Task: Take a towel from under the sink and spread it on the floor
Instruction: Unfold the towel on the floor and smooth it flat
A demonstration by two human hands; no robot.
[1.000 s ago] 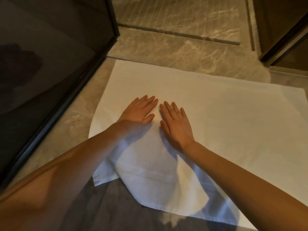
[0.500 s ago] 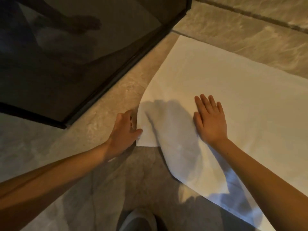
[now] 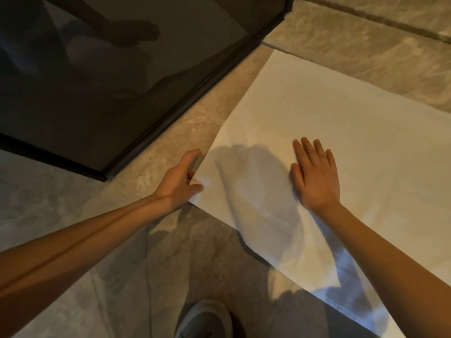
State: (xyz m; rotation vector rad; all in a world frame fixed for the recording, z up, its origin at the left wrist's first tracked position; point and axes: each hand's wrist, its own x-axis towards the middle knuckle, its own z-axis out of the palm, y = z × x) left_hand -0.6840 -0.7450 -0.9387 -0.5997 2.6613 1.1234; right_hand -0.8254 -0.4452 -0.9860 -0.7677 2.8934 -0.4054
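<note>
Head view: white towel (image 3: 341, 132) lies spread on the stone floor (image 3: 122, 276); left hand (image 3: 179, 181) pinches its near-left corner, right hand (image 3: 314, 174) presses flat, fingers spread, on top.

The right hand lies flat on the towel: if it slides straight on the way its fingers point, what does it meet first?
Only more towel: the right hand points toward its far edge, and bare floor lies beyond. Nothing else seems to stand in that line.
</note>
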